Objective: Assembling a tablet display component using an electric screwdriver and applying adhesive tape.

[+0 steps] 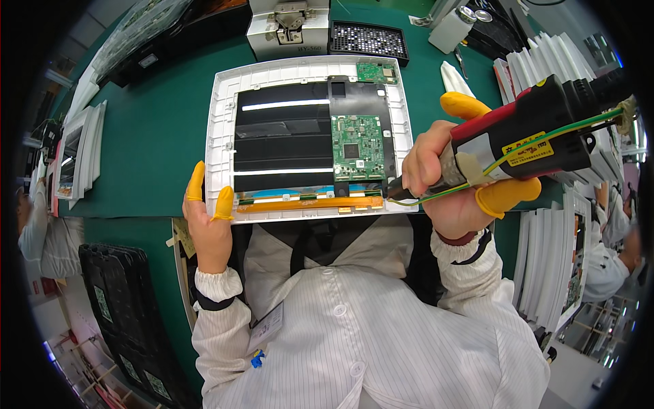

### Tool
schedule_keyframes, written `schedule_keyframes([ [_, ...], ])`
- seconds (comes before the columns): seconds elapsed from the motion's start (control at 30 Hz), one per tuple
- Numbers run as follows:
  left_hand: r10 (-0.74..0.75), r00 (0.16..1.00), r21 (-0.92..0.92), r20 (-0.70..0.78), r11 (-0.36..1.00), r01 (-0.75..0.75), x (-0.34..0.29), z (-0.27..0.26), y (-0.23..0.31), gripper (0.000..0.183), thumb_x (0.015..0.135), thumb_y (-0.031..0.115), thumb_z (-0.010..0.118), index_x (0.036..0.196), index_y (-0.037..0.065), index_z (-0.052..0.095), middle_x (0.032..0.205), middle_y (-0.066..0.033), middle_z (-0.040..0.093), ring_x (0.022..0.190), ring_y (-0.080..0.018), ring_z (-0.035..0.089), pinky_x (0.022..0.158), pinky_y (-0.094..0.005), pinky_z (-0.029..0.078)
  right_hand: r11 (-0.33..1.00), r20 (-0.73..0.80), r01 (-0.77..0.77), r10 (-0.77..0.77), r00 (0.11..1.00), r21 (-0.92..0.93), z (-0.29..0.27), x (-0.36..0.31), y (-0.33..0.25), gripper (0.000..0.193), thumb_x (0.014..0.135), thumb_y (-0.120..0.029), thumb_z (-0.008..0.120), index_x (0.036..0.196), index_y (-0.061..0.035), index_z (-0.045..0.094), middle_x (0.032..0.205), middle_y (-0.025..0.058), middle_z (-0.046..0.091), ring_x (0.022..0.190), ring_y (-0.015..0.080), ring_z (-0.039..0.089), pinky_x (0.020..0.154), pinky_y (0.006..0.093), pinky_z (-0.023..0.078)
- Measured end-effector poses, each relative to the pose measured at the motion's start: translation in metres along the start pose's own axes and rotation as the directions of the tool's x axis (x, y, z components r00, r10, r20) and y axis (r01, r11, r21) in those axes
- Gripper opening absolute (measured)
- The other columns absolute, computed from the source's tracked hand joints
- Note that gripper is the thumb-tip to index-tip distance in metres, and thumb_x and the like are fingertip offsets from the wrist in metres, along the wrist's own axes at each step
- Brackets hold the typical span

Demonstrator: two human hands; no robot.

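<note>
A white display housing (221, 129) lies face down before me, its inside showing. It carries a black panel (279, 146), a green circuit board (357, 140), a smaller green board (376, 72) at the top right and an orange flex strip (310, 204) along the near edge. My left hand (208, 235), in yellow finger cots, grips the housing's near left corner. Wrapped round a black and red electric screwdriver (555, 129) is my right hand (436, 180), also with yellow cots. The screwdriver's tip is at the housing's near right corner; whether it touches a screw is hidden.
Behind the housing stand a boxy screw feeder (264, 37) and a black tray (371, 44) of small silver parts. A white bottle (449, 33) is at the back right. White housings are stacked right (555, 61) and left (92, 153). Black trays (112, 262) holding green boards lie lower left.
</note>
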State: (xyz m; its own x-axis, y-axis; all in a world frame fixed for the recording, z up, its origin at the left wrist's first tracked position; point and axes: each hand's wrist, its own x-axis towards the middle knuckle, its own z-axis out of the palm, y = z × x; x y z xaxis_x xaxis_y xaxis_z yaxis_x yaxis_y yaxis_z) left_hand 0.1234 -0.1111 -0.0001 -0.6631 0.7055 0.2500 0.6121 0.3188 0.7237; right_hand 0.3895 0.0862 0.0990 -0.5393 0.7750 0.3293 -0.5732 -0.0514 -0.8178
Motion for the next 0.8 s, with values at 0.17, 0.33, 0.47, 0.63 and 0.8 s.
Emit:
schedule_keyframes([
  [0.17,-0.002,1.0,-0.03,-0.009,1.0,0.002,0.0,0.001,0.001,0.055,0.1,0.03,0.065,0.145,0.001,0.049,0.136,-0.0178,0.055,0.127,-0.0339,0.049,0.112,-0.0416,0.035,0.997,-0.057,-0.011,0.006,0.998,-0.078,-0.001,-0.004,0.007,0.112,0.065,-0.099,0.042,0.127,-0.0063,0.05,0.075,0.0052,0.06,0.057,0.0092,0.055,0.053,0.0244,0.048],
  [0.33,0.013,1.0,0.003,-0.008,1.0,-0.013,0.0,0.001,0.001,0.055,0.1,0.029,0.066,0.145,0.002,0.049,0.137,-0.0178,0.055,0.128,-0.0339,0.049,0.112,-0.0414,0.034,0.983,0.008,0.021,-0.02,1.0,-0.181,-0.003,-0.005,0.01,0.101,0.072,-0.095,0.044,0.127,-0.0108,0.05,0.077,0.0062,0.059,0.057,0.0098,0.054,0.053,0.0243,0.047],
  [0.47,0.016,1.0,-0.017,-0.006,1.0,-0.016,0.0,0.0,0.0,0.055,0.099,0.028,0.066,0.145,0.001,0.049,0.137,-0.018,0.054,0.128,-0.034,0.049,0.112,-0.0413,0.034,0.99,0.017,-0.015,0.018,1.0,-0.144,-0.009,-0.007,0.013,0.097,0.076,-0.093,0.044,0.128,-0.011,0.05,0.077,0.0062,0.06,0.058,0.0097,0.054,0.053,0.0243,0.047],
  [0.63,0.017,1.0,0.003,-0.008,1.0,-0.017,0.001,-0.001,0.0,0.056,0.099,0.029,0.066,0.145,0.001,0.049,0.137,-0.0184,0.054,0.128,-0.0341,0.049,0.112,-0.0413,0.035,0.981,-0.005,0.027,-0.029,1.0,-0.19,-0.004,-0.005,0.009,0.096,0.079,-0.089,0.047,0.128,-0.0064,0.048,0.078,0.0057,0.059,0.059,0.0099,0.055,0.054,0.0255,0.048],
  [0.8,0.032,0.999,-0.036,0.008,0.999,-0.032,0.001,0.002,-0.003,0.056,0.1,0.03,0.065,0.145,0.001,0.048,0.136,-0.0189,0.055,0.126,-0.0343,0.049,0.111,-0.0414,0.036,0.987,0.057,0.068,-0.06,0.997,-0.146,-0.012,-0.008,0.013,0.088,0.086,-0.081,0.051,0.13,-0.0043,0.047,0.08,0.0059,0.058,0.061,0.0102,0.055,0.056,0.0256,0.048],
])
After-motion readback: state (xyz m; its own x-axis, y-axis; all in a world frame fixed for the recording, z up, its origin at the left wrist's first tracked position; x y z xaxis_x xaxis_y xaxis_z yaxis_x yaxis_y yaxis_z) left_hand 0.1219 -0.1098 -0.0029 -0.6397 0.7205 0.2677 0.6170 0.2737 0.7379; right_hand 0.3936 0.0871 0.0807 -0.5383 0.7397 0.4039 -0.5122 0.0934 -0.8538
